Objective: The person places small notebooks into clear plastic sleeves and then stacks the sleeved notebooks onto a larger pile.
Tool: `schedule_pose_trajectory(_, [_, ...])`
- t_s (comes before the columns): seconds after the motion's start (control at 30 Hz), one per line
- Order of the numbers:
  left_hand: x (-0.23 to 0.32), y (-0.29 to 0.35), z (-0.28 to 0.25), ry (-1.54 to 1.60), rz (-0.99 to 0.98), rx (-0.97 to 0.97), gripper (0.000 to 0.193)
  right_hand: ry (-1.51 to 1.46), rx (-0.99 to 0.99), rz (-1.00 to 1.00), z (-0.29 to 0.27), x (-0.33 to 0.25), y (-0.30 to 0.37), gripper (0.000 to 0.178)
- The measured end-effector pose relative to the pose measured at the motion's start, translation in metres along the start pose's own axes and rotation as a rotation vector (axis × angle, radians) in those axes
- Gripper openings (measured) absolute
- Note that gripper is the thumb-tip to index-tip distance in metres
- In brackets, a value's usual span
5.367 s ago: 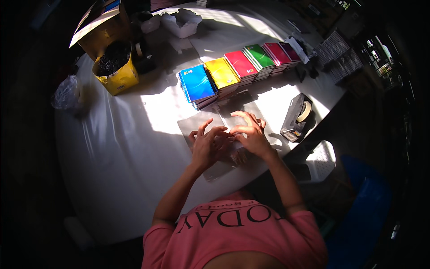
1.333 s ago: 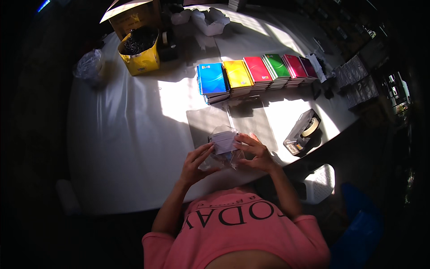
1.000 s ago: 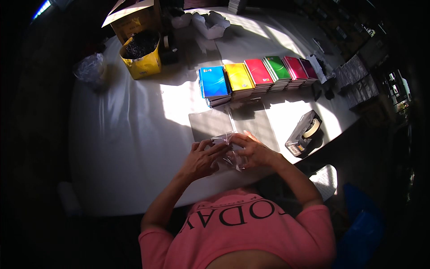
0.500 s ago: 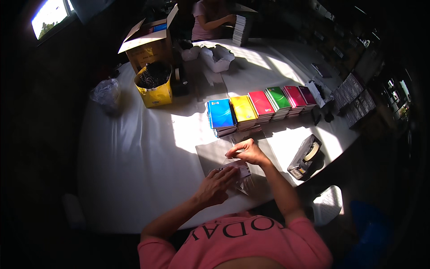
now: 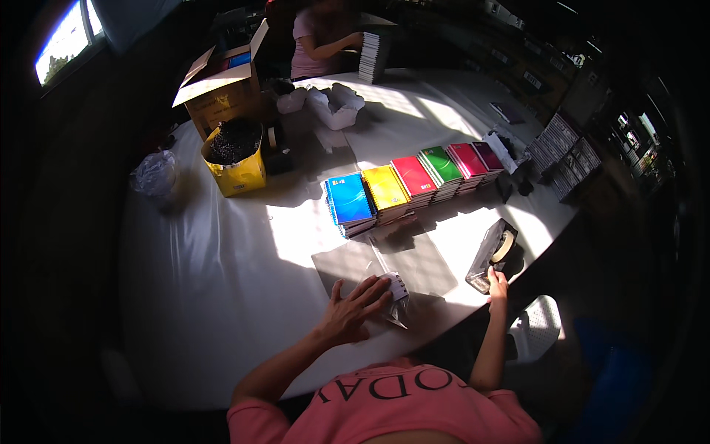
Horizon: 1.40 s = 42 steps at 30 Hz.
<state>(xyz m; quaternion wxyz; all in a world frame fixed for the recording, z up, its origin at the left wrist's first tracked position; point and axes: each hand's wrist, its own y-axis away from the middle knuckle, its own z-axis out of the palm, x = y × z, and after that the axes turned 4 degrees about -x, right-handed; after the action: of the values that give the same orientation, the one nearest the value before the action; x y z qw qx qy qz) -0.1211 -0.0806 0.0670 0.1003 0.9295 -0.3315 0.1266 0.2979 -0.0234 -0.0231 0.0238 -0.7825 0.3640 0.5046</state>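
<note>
A small white stack with a row of dark marks on its edge, maybe bound notepads (image 5: 397, 286), lies at the near middle of the table in a clear plastic wrap (image 5: 396, 314). Across its left side rests my left hand (image 5: 355, 307), fingers spread, holding it down. My right hand (image 5: 497, 286) is at the near end of a black tape dispenser (image 5: 482, 259), its fingers pressed together there; what they pinch is too small to see. A roll of tape (image 5: 504, 246) sits in the dispenser. Clear plastic sheets (image 5: 425, 259) lie flat beyond the wrapped stack.
Stacks of spiral notebooks, blue (image 5: 350, 198), yellow (image 5: 386, 186), red (image 5: 413, 176), green (image 5: 440, 164) and others, form a row beyond. At the left stand a yellow container (image 5: 244, 177), a carton (image 5: 222, 103) and a plastic bag (image 5: 155, 174). Another person (image 5: 314, 44) handles a stack (image 5: 371, 58) across the table.
My right hand has gone from the plastic over the wrapped stack to the tape dispenser on the right. My left hand stays on the stack, its fingers now spread wider. The view has shifted slightly.
</note>
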Motion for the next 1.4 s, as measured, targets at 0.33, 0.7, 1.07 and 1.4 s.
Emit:
schedule_pose_trajectory(0.33, [-0.006,0.000,-0.001,-0.031,0.030,0.007,0.101,-0.832,-0.188,0.011,0.002,0.000,0.035,0.037])
schedule_pose_trajectory(0.7, [-0.011,-0.006,-0.016,0.005,-0.032,-0.109,0.104,0.001,-0.465,-0.450,0.019,-0.109,0.119,0.018])
schedule_pose_trajectory(1.07, [-0.006,-0.010,-0.025,0.021,-0.060,-0.165,0.106,1.034,-0.836,-0.767,0.127,-0.198,0.151,0.102])
schedule_pose_trajectory(1.4, [-0.009,-0.015,0.026,0.389,-0.105,0.144,0.067,0.109,-0.981,-1.389,0.106,-0.113,0.128,0.044])
